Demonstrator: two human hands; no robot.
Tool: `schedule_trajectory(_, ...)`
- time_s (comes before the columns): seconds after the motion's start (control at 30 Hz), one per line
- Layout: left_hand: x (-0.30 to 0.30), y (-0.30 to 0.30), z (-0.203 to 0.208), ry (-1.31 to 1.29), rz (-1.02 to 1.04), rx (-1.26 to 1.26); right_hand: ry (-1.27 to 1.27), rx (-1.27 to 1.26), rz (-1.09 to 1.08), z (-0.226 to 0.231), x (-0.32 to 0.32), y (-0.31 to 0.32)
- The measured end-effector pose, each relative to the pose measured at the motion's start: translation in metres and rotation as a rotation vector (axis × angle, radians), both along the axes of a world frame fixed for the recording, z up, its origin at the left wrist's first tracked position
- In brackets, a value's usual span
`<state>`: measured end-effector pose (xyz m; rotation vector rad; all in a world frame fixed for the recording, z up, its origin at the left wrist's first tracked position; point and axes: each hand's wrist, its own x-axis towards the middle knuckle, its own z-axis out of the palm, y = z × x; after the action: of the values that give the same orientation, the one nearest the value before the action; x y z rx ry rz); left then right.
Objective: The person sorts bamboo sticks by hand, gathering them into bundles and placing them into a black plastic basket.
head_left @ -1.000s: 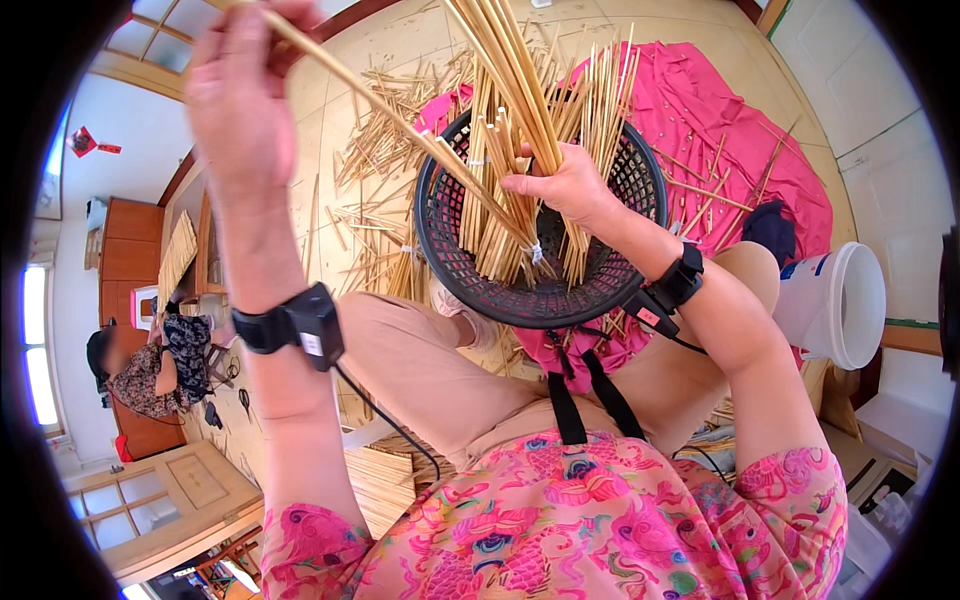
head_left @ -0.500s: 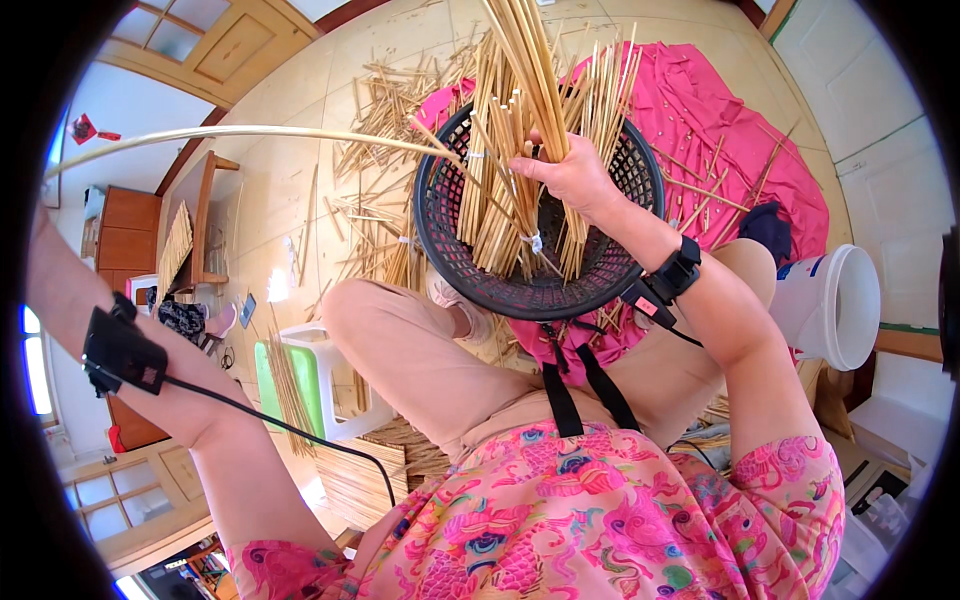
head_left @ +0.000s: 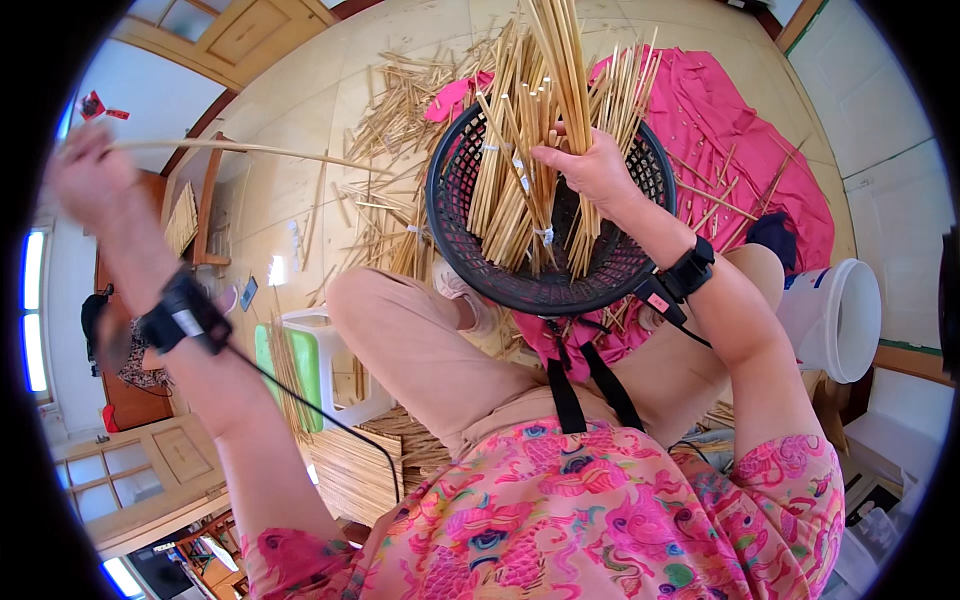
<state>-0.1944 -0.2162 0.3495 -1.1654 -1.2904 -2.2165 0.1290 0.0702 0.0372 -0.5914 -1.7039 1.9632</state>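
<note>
My left hand [head_left: 92,178], raised at the far left and smeared by motion, grips one end of a long pale stalk [head_left: 250,149]. The stalk points toward the basket, its free end in the air. My right hand [head_left: 603,178] is wrapped around a bundle of long straw-coloured stalks [head_left: 562,70] that stands upright above the basket. The black plastic basket [head_left: 440,235] sits between my knees. Inside it are several shorter bundles of cut stalks [head_left: 500,215], some tied with white bands, leaning against the wall.
Loose stalk pieces [head_left: 395,120] litter the tiled floor beyond the basket. A pink cloth [head_left: 740,110] with scattered stalks spreads to the right. Beside my right knee a white bucket [head_left: 835,320] lies tipped. A green and white stool [head_left: 325,360] stands left of my left knee.
My left hand has come into view from the left edge and swung toward me and inward, with the stalk drawn away from the basket. My right hand still grips the bundle.
</note>
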Motion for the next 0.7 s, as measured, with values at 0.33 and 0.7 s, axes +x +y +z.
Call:
schedule_trajectory(0.33, 0.127, 0.158, -0.190, -0.339, -0.451, -0.192, -0.060, 0.054, -0.014, -0.001, 0.002, 0.006)
schedule_trajectory(0.7, 0.178, 0.166, -0.290, -0.621, -0.713, -0.391, -0.025, -0.005, -0.006, 0.000, 0.001, 0.004)
